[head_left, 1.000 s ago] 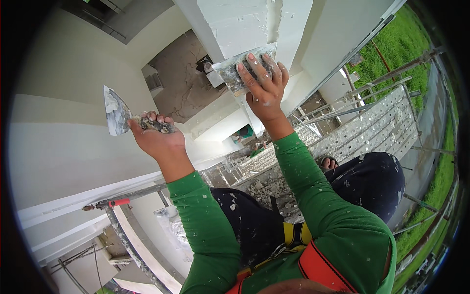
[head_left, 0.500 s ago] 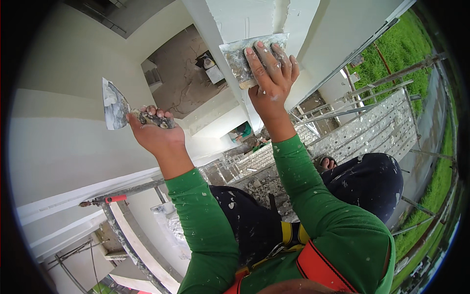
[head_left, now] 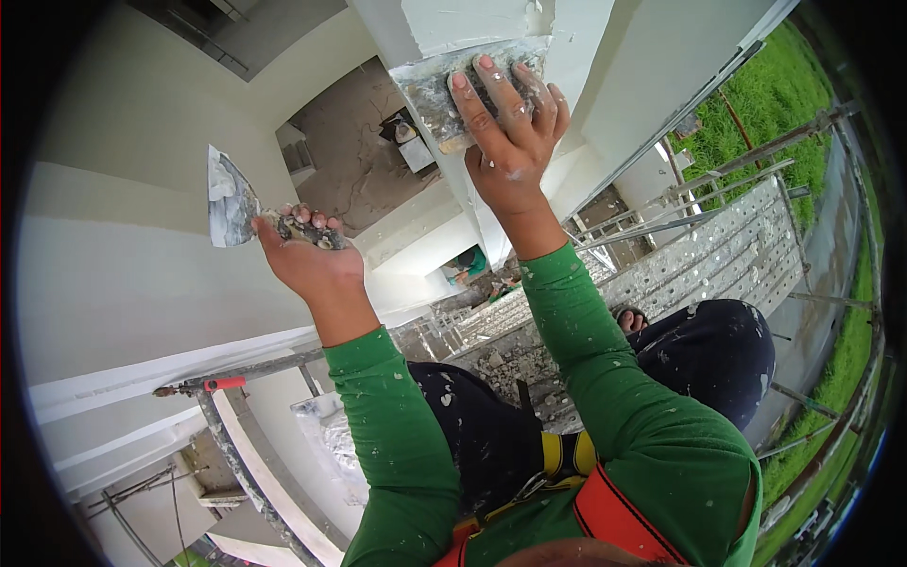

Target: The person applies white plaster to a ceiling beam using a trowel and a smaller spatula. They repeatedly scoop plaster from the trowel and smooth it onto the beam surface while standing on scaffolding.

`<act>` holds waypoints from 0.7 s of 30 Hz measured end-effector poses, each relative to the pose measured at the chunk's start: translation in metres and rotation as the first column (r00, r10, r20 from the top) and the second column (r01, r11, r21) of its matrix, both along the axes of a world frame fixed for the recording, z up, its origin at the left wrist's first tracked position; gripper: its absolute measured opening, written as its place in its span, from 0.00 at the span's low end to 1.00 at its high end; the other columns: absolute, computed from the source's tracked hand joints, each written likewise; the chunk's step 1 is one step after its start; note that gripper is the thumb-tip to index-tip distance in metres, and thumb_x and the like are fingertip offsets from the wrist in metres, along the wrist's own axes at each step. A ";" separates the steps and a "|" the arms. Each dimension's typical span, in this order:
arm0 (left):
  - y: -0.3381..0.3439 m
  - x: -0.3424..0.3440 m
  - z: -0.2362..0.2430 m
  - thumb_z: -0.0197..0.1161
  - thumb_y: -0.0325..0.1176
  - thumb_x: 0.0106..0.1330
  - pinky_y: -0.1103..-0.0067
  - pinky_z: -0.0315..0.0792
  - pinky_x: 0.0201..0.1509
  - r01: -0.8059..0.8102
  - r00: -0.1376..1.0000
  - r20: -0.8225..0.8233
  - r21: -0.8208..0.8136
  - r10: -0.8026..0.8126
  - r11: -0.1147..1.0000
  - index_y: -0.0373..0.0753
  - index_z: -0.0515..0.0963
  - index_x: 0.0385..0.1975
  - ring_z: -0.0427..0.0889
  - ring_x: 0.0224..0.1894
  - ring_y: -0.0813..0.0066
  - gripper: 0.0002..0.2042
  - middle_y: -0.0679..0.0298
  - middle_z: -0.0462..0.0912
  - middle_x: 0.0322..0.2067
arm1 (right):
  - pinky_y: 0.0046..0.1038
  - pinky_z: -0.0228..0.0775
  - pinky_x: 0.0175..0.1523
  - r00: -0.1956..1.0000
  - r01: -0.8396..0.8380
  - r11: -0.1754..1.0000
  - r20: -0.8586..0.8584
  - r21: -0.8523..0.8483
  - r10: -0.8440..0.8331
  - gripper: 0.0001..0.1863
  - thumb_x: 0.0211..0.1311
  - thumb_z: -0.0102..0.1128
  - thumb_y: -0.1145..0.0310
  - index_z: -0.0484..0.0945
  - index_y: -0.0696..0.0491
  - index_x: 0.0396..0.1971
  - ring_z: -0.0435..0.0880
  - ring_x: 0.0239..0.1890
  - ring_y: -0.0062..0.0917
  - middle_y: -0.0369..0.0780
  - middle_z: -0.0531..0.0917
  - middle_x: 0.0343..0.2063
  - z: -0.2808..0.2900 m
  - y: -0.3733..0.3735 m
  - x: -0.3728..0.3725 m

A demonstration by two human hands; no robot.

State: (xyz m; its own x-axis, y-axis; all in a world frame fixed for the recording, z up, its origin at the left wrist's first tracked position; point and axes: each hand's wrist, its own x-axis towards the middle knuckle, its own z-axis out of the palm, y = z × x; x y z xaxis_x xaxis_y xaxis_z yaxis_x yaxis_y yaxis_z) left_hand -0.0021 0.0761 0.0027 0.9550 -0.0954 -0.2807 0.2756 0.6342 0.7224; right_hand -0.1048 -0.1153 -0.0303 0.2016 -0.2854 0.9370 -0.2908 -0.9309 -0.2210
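While left grip (head_left: 316, 265) clamps putty knife (head_left: 229, 206), right grip (head_left: 520, 151) scraper (head_left: 433, 99), white column (head_left: 463, 24), pale walls (head_left: 151, 265), brown floor (head_left: 345, 146)

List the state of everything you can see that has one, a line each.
Left hand: closed on the putty knife.
Putty knife: blade raised, smeared white.
Right hand: fingers spread over the wide scraper.
Wide scraper: crusted, held up at the pillar; edge contact unclear.
Pillar: coated white, some ridges showing.
Scaffold deck: perforated, spattered.
Green sleeves: flecked white.
Dark trousers: spotted white.
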 end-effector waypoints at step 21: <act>0.006 -0.003 0.004 0.43 0.49 0.73 0.80 0.63 0.33 -0.002 0.998 0.056 0.012 0.001 1.000 0.45 0.66 0.30 0.66 0.26 0.76 0.16 0.68 0.67 0.24 | 0.44 0.53 0.65 0.992 -0.059 0.983 -0.104 0.173 0.078 0.36 0.39 0.58 0.83 0.82 0.36 0.52 0.73 0.58 0.36 0.30 0.79 0.56 -0.060 0.001 -0.022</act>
State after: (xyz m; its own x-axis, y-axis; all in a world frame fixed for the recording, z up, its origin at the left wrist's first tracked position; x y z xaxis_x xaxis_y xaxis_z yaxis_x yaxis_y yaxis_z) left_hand -0.0051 0.0823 0.0065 0.9695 -0.0909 -0.2275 0.2333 0.6256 0.7444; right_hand -0.1269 -0.1147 -0.0900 0.3247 -0.4199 0.8475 -0.2588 -0.9013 -0.3474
